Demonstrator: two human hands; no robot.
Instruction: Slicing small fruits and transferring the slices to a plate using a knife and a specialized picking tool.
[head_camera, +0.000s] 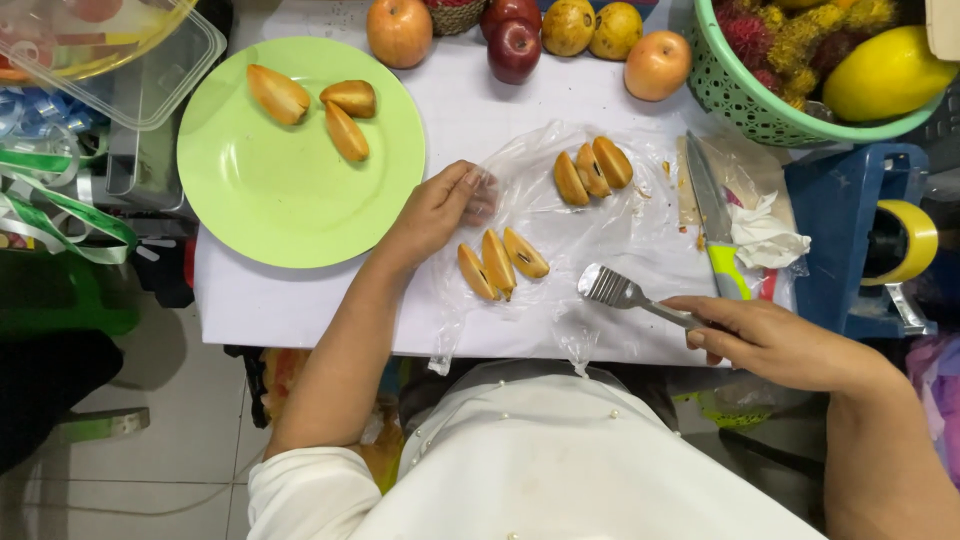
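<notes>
Steel glints nearest the body: a fork (612, 290), tines pointing left, its handle pinched in the curled fingers of the right hand (765, 340) at the table's near edge. Just beyond lies a clear plastic bag (610, 235) spread flat on the white table (300, 300). The left hand (435, 212) rests on its left edge, fingers bent and tucked under the film. Three peeled sapodilla wedges (498, 264) lie on the bag beside that hand, apart from the fork. Farther up the bag sit three more wedges (592, 170), and to their right a green-handled knife (712, 215) by a crumpled tissue (765, 235). Left, a green plate (290, 190) holds three unpeeled pieces (320, 105). Farthest off stand apples (515, 45) and a green basket (740, 100).
</notes>
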